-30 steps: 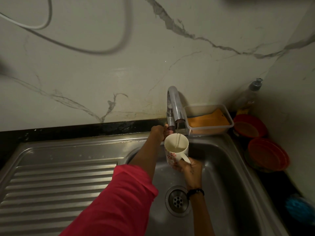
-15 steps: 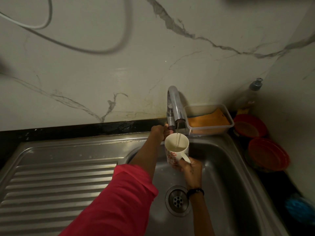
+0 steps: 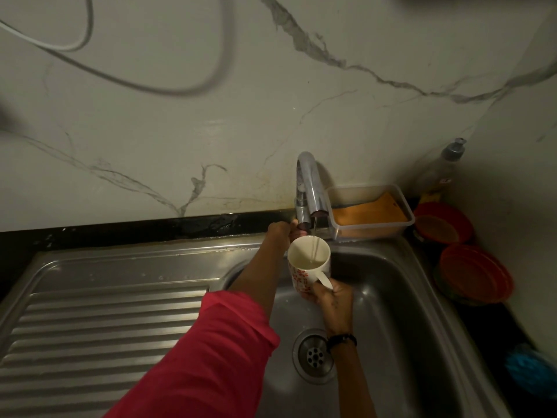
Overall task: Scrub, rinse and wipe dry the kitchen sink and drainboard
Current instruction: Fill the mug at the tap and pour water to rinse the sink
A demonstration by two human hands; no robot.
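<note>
Filled a mug under the running tap, above the sink basin.

Held the mug (image 3: 308, 260) upright by its handle in the right hand (image 3: 333, 297), fingers curled round the handle, mouth directly below the spout of the tap (image 3: 309, 188) with a thin stream falling inside. Wrapped the left hand (image 3: 281, 233) round the tap's base lever just behind and left of the mug, so nearer the valve than the right. Lay below both hands: the sink (image 3: 407, 297), drain (image 3: 315, 356) straight under the right wrist. Stretched away to the left of the mug: the drainboard (image 3: 105, 321), ribs running left to right, beside the left forearm. Judged likely next: shutting off the water, then tipping the mug leftward over the drainboard or down into the basin for rinsing.
</note>
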